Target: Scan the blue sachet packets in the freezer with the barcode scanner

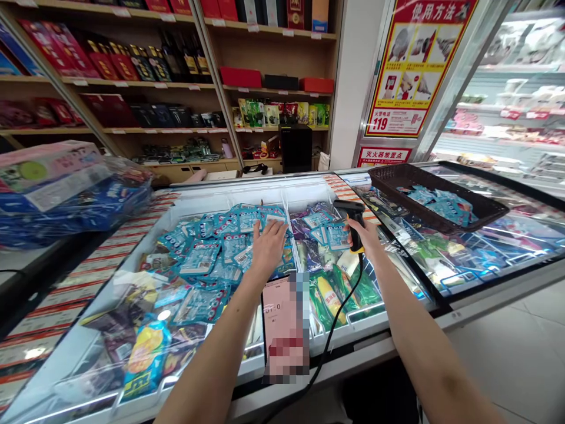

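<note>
My right hand point(361, 234) is wrapped round the grip of a black barcode scanner point(351, 207) with yellow trim, whose head points left. A black cord runs from its base down toward the front edge. My left hand point(269, 242) rests with fingers stretched out on several blue packets point(200, 257) with white label panels, spread over the left part of the chest freezer point(359, 347). More blue packets point(329, 232) lie just left of the scanner. Between my forearms, a phone point(277, 318) with a lit pink screen, partly pixelated, lies near the freezer's front edge.
A brown plastic basket point(488, 209) with blue packets sits at the right. Plastic-wrapped boxes point(66, 188) stand at the left. Frozen goods, among them green-and-yellow bags point(329, 297), show in the freezer. Shelves point(176, 87) of goods line the back.
</note>
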{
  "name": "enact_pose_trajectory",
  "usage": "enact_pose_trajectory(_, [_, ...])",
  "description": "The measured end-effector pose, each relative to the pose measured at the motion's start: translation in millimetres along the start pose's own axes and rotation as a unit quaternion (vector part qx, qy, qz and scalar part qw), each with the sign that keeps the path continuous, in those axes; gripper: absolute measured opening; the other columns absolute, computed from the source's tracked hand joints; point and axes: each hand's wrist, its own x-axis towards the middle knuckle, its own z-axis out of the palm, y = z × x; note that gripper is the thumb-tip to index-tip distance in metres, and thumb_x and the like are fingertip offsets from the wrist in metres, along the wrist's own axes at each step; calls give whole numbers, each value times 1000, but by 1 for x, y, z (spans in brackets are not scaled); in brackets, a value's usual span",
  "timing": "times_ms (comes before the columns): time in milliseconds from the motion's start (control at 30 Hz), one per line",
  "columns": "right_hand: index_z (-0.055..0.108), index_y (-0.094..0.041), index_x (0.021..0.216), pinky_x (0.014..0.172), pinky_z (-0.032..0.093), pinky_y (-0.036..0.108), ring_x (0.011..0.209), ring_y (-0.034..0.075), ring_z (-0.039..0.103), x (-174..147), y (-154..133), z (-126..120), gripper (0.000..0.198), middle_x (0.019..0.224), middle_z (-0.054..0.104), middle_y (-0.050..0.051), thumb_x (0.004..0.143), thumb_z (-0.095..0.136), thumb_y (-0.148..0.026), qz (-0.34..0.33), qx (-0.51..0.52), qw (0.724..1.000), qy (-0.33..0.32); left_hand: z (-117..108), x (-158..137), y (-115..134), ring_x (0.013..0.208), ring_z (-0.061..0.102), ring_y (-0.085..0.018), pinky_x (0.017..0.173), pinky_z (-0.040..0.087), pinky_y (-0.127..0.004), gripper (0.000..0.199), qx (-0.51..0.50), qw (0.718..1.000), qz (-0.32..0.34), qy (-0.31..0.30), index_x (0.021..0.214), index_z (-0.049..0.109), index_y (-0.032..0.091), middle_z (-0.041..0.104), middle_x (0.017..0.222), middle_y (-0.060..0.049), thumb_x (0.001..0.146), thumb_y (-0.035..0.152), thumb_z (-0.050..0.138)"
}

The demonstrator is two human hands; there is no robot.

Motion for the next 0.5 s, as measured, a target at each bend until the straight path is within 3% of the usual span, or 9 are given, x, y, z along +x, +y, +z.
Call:
enact_pose_trajectory(167, [59,-17,78,34,41,26,40,11,52,-2,-5,7,39,72,67,4,65,75,-50,18,-4,1000,-22,2,21,14,117,55,-26,114,16,-50,30,-71,997,-3,-28,115,64,24,65,120,-8,91,29,46])
enact_pose_trajectory(333, [60,-17,79,34,41,26,39,11,51,-3,-7,7,39,70,66,3,65,75,-50,29,13,999,-9,10,54,47,114,57,-27,98,39,-39,45,-160,980,1,-116,124,59,21,63,125,-10,89,46,49])
enact_pose_trajectory(500, [60,-16,79,33,41,25,39,11,51,0,-3,6,41,68,65,4,64,75,-51,29,24,999,1,30,76,78,110,57,-32,89,43,-40,52,-138,977,0,-162,120,61,19,64,116,-13,80,52,60])
